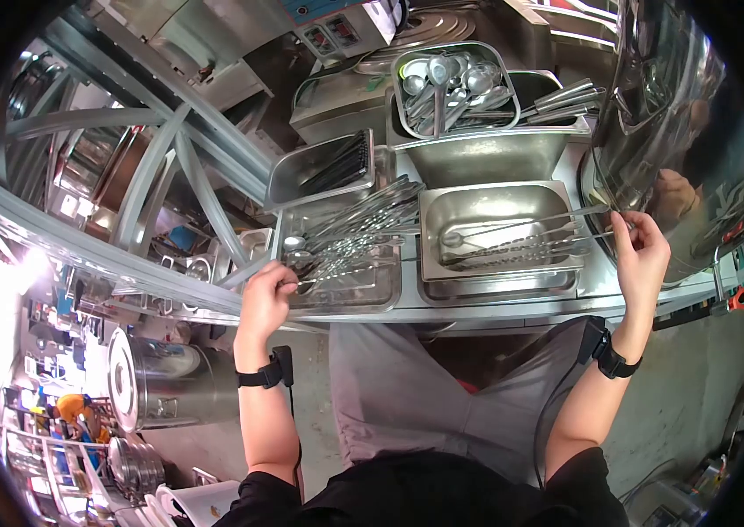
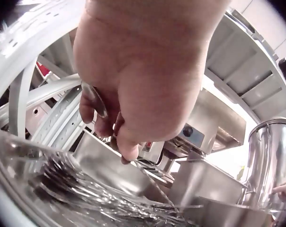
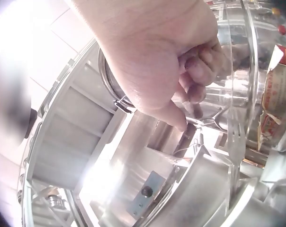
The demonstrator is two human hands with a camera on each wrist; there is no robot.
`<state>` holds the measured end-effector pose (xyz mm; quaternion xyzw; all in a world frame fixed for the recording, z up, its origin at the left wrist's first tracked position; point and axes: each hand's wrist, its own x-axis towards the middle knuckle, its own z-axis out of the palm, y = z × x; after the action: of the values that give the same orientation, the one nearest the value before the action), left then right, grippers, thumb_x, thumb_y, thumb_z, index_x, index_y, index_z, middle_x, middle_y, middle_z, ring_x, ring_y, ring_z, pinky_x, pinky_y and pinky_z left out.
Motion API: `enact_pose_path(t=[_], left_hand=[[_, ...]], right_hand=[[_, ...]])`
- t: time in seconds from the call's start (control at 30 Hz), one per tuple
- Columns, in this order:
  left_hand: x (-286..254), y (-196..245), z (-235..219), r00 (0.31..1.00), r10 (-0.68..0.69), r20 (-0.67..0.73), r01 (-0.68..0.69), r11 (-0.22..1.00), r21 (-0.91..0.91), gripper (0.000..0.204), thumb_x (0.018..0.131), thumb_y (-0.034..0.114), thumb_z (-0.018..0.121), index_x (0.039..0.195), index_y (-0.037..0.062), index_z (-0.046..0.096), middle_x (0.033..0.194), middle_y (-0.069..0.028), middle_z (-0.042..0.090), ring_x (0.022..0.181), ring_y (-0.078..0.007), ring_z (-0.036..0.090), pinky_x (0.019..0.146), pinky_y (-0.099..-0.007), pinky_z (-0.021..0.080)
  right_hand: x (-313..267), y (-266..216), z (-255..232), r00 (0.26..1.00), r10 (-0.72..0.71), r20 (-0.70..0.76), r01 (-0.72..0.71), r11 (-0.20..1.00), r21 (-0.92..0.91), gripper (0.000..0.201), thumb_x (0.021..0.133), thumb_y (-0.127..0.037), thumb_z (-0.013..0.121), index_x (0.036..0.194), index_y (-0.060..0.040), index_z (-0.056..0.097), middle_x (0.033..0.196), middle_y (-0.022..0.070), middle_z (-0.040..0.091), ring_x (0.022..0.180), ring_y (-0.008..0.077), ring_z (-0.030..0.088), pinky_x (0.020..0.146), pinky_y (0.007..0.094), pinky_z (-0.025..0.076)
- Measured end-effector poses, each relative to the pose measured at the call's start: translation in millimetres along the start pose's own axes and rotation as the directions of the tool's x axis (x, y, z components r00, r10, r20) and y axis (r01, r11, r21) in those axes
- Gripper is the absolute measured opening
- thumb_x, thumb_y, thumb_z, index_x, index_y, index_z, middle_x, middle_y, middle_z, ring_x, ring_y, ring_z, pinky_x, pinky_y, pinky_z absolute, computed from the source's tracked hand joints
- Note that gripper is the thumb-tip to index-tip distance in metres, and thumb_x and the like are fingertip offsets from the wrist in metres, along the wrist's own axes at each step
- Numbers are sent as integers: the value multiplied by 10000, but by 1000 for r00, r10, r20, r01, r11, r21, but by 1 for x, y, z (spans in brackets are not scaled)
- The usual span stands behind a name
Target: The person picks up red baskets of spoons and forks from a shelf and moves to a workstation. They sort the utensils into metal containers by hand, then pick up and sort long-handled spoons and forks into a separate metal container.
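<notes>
My left hand (image 1: 268, 294), at the near left, has its fingers bent round the head end of a metal spoon (image 2: 94, 100). The spoon bowl shows among its fingers in the left wrist view. Below and beside that hand, a heap of spoons and forks with twisted handles (image 1: 359, 233) fills a shallow tray (image 1: 385, 297). On the right, my right hand (image 1: 642, 250) pinches the end of a thin fork (image 3: 218, 119) between thumb and fingers, at the right edge of a steel pan (image 1: 495, 195). Several long-handled utensils (image 1: 512, 252) lie side by side in that pan.
Behind stand a pan of black-handled cutlery (image 1: 337, 167) and a deeper pan heaped with ladles and spoons (image 1: 455, 83). A tall shiny steel pot (image 1: 679, 149) stands close by my right hand. Grey shelf bars (image 1: 156, 171) rise at the left.
</notes>
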<state>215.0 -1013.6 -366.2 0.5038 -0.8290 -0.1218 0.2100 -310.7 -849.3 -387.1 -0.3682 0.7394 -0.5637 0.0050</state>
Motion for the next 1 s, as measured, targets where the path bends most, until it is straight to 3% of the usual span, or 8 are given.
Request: enact_pose_path(t=[0.17,0.27,0.43,0.57,0.73,0.87,0.93,1.0], left_hand=[[-3,2,-18,999,-4,-42,0,996,-93,142,797,-128,675,889,-22,654,827,-108,606,721,-253,617,672,-346,480],[-5,15,-26,995,62,-84,-68,995,-75,149,785,-133,680,881,-24,648,814,-115,592,717,-259,613,668,-348,481],[-8,27,-53,952,168,-257,-146,984,101,140,778,-109,683,872,-15,639,844,-137,609,787,-323,629,712,-371,500],[-10,51,-68,902,254,-350,-242,967,78,135,806,-119,668,901,-22,656,883,-134,622,819,-287,628,746,-341,504],[4,91,-29,865,359,-350,-387,922,-10,131,818,-97,710,913,-13,678,903,-136,634,823,-282,633,748,-346,512],[10,133,27,853,410,-323,-460,883,-96,169,800,-68,753,933,23,700,916,-121,664,834,-312,656,740,-383,526],[12,152,50,841,421,-340,-477,874,-96,156,817,-40,759,938,38,700,915,-110,670,825,-320,663,718,-394,526],[17,157,65,843,444,-302,-500,855,-138,270,825,11,779,1082,46,701,1059,-136,688,962,-339,672,822,-413,532]], right_hand=[[-2,-6,1,1000,-12,22,11,998,62,200,957,-141,791,990,41,718,632,-76,441,602,20,361,548,228,277],[-6,-10,8,998,-55,43,46,981,187,156,950,-102,792,988,34,725,639,-89,456,609,6,374,550,214,286],[-13,-24,15,988,-93,125,65,975,211,129,944,-75,793,990,30,735,648,-93,501,612,-6,405,544,206,297],[-14,-26,20,974,-108,198,57,968,246,145,943,-80,795,1024,29,745,661,-88,518,610,0,416,550,213,312],[-21,-35,16,907,-171,386,-32,884,467,261,980,-90,739,1220,11,747,821,-14,709,700,28,589,645,207,489],[-24,-41,11,830,-198,522,-149,823,549,272,1010,-107,704,1253,15,713,875,38,734,632,41,599,552,213,484],[-23,-41,3,846,-72,528,-269,798,540,206,1019,-95,689,1179,33,701,821,68,734,574,67,607,512,219,462],[-17,-24,-3,906,-143,399,-176,728,662,143,1017,-69,678,1120,29,688,784,99,738,546,92,619,485,222,444]])
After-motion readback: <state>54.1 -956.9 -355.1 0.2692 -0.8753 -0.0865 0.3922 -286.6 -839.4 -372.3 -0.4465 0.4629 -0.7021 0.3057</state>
